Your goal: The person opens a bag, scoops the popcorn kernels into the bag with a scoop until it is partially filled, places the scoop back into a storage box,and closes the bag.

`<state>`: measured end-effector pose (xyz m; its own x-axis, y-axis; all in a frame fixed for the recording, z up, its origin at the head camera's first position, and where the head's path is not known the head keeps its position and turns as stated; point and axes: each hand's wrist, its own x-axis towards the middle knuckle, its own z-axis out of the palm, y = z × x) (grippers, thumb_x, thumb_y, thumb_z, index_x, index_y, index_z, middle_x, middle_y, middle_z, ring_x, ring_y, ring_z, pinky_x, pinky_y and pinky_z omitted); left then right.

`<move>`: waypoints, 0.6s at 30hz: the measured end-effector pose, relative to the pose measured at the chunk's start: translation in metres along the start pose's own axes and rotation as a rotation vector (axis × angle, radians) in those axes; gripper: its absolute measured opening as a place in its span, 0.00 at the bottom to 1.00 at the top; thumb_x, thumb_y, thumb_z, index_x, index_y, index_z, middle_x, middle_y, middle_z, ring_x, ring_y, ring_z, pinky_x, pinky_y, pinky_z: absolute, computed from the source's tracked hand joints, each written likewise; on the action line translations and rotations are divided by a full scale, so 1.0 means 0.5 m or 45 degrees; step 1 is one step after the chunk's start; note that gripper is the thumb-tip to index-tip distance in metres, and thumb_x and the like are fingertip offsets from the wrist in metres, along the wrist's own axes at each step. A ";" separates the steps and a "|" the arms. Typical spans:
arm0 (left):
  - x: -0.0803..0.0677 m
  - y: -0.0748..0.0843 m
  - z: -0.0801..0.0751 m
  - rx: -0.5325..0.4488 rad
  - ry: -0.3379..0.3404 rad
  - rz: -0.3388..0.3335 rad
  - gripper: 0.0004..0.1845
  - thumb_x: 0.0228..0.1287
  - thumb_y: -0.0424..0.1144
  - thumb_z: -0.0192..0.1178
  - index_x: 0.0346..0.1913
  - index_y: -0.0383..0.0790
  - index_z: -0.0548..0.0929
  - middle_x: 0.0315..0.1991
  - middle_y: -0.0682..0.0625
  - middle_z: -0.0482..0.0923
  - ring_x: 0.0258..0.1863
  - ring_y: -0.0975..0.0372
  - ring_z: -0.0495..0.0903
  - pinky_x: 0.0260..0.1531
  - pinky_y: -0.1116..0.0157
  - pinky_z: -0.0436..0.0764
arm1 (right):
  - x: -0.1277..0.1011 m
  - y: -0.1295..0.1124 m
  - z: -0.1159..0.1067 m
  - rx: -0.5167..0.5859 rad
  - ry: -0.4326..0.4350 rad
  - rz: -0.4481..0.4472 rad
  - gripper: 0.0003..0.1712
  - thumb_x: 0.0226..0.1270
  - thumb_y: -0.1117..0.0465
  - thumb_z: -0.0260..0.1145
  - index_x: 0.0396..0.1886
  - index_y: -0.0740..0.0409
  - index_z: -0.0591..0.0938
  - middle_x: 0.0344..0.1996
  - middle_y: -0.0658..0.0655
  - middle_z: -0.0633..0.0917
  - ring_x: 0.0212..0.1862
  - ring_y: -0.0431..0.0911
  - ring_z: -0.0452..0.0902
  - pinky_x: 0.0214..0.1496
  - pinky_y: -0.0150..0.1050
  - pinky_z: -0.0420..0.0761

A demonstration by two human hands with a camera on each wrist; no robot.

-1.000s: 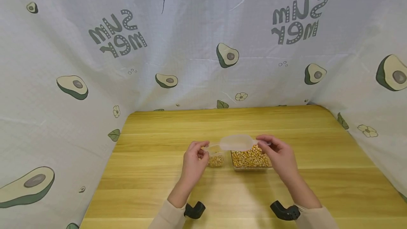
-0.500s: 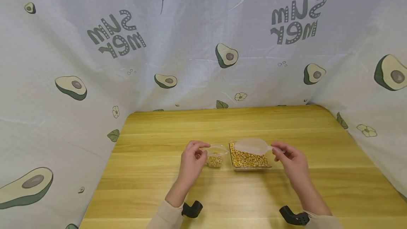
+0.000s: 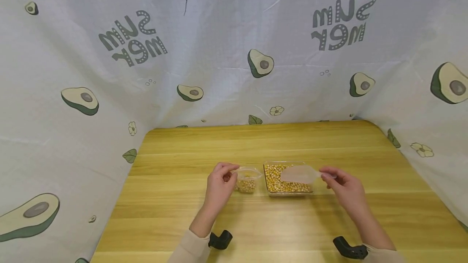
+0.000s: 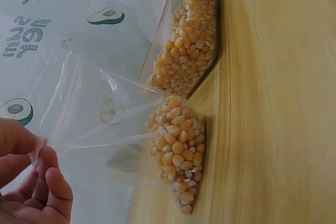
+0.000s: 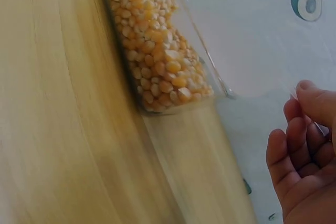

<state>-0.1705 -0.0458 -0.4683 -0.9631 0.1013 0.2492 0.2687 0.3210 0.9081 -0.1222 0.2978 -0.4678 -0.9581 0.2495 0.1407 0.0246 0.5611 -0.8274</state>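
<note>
A clear plastic bag [image 4: 121,124] with corn kernels [image 4: 178,150] at its bottom stands on the table, its mouth spread. My left hand [image 3: 221,184] pinches the bag's top edge between thumb and forefinger. Right of it sits a clear rectangular container [image 3: 289,194] filled with corn kernels [image 3: 274,177]. My right hand [image 3: 341,186] grips the handle of a translucent white scoop [image 3: 299,173]. The scoop's bowl is over the right part of the container, overlapping the kernels in the head view. In the right wrist view, fingers [image 5: 294,150] curl around the thin handle.
The wooden table [image 3: 175,214] carries the bag and container near its middle. A white cloth [image 3: 219,72] printed with avocados hangs behind it and along both sides. A black wrist mount [image 3: 221,240] sits on the left wrist, another [image 3: 350,248] on the right.
My right hand has carried the scoop from over the bag's mouth to the right and down over the container. The left hand has kept its pinch, nearly still.
</note>
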 end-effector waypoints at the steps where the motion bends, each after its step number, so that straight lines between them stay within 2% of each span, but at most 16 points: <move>1: 0.000 -0.002 0.000 0.004 0.001 0.003 0.11 0.66 0.29 0.60 0.48 0.38 0.88 0.45 0.46 0.80 0.32 0.67 0.74 0.31 0.74 0.76 | 0.000 0.000 -0.003 -0.014 -0.004 -0.014 0.18 0.73 0.53 0.63 0.51 0.63 0.84 0.30 0.33 0.83 0.30 0.36 0.76 0.26 0.35 0.76; 6: -0.001 -0.005 0.002 0.003 0.002 0.000 0.13 0.66 0.27 0.58 0.49 0.38 0.88 0.47 0.46 0.80 0.33 0.67 0.74 0.33 0.74 0.77 | 0.004 0.000 -0.018 -0.153 0.013 -0.121 0.14 0.73 0.56 0.63 0.49 0.60 0.85 0.30 0.35 0.84 0.28 0.35 0.76 0.26 0.31 0.76; 12: -0.002 -0.004 0.002 -0.009 0.007 -0.027 0.14 0.66 0.26 0.58 0.50 0.37 0.88 0.48 0.46 0.80 0.33 0.66 0.74 0.33 0.74 0.77 | 0.008 -0.011 -0.034 -0.333 0.054 -0.279 0.10 0.72 0.60 0.65 0.46 0.59 0.86 0.32 0.56 0.87 0.25 0.30 0.70 0.23 0.29 0.70; 18: -0.003 -0.002 0.002 0.010 0.020 -0.023 0.14 0.65 0.26 0.58 0.50 0.37 0.88 0.48 0.46 0.80 0.34 0.67 0.75 0.34 0.74 0.78 | 0.016 -0.020 -0.035 -0.386 0.071 -0.433 0.09 0.66 0.66 0.69 0.44 0.60 0.87 0.32 0.58 0.88 0.29 0.23 0.70 0.26 0.24 0.70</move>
<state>-0.1695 -0.0454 -0.4699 -0.9679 0.0804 0.2381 0.2512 0.3299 0.9100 -0.1253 0.3082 -0.4489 -0.9097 0.0485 0.4125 -0.1983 0.8219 -0.5340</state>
